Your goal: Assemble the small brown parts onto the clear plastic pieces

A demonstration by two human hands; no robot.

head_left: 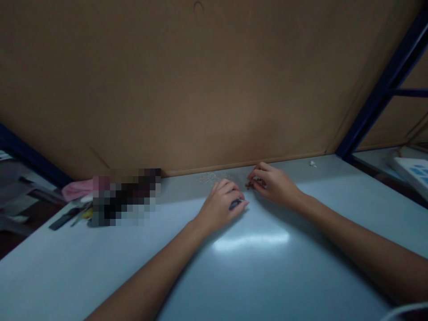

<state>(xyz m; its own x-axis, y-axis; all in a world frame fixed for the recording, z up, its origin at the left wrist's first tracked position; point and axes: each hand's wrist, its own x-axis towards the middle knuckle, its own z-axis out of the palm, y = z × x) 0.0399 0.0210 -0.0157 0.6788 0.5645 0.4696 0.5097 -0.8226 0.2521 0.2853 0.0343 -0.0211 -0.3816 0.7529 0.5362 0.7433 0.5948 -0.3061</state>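
My left hand (223, 203) rests low over the grey-white table (254, 276), its fingers curled round a small dark object (236, 203) with a light tip. To the right, my right hand (272, 183) is bent over a small pile of brown pieces (249, 184), fingertips pinched together at the pile; what they hold is too small to name. Beyond my left hand lies a scatter of tiny pale, clear pieces (209, 178).
A brown board (214, 89) stands along the table's back edge between blue metal posts (371, 102). At the left are a pink cloth (78, 189), a dark flat tool (63, 219) and a blurred-out dark item. Small white bits (312, 164) lie at the back right.
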